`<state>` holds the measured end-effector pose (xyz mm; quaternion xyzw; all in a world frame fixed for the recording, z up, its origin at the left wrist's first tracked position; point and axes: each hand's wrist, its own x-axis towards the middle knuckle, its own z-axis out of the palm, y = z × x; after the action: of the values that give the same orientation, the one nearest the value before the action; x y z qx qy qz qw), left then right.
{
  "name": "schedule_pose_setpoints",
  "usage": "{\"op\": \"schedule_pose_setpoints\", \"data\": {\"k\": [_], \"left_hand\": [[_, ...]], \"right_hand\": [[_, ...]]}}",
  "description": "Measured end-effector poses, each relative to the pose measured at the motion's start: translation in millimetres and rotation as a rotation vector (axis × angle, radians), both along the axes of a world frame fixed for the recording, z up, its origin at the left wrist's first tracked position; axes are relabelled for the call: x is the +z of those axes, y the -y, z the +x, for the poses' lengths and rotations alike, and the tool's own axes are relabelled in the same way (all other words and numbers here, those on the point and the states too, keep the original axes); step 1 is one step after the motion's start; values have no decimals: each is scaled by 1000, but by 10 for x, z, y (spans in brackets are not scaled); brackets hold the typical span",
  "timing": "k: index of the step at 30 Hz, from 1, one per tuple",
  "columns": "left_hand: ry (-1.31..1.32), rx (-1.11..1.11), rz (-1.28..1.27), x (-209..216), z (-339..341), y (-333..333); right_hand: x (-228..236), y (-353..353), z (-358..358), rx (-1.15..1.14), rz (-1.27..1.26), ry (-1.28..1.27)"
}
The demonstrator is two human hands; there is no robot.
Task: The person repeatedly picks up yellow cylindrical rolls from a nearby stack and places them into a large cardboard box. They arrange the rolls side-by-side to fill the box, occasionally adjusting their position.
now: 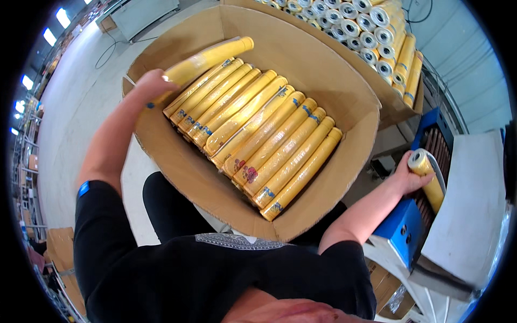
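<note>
- From my end, I have the left hand (pixel 153 85) curled around the near part of a yellow wrapped roll (pixel 210 58); motion blur keeps me from telling exactly how each finger sits.
- That roll lies slanted over the far left part of the open carton (pixel 202 199); I can't tell whether it touches the row beneath.
- Off to my right, the right hand (pixel 406 175) clasps the upper end of a second roll (pixel 432 188), thumb and fingers on opposite sides, just below its round, hollow-cored end.
- This one is at the brown slats (pixel 437 141) of a blue machine (pixel 403 229), beside a pale panel (pixel 466 188).
- I'd judge both rolls fairly light and firm along their length, with a glossy film that could slip; the wrap looks easier to crease than the core.
- I'd favour a full wrap around the middle for balance, without squeezing the ends.
- Farther out, packed yellow rolls (pixel 274 142) line the carton, and more stacked rolls (pixel 350 27) stand beyond it.
</note>
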<state>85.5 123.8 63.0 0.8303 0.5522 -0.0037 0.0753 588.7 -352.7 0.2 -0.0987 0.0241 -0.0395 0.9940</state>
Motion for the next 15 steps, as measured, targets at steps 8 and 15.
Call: {"op": "schedule_pose_setpoints", "data": {"k": [8,15], "left_hand": [[74,14,-302,-2497,671,-335],[197,135,-411,-3462,614,-722]], "right_hand": [[-64,-838,-1020,295,-479,198],[0,-931,-1368,660,-862,426]]}}
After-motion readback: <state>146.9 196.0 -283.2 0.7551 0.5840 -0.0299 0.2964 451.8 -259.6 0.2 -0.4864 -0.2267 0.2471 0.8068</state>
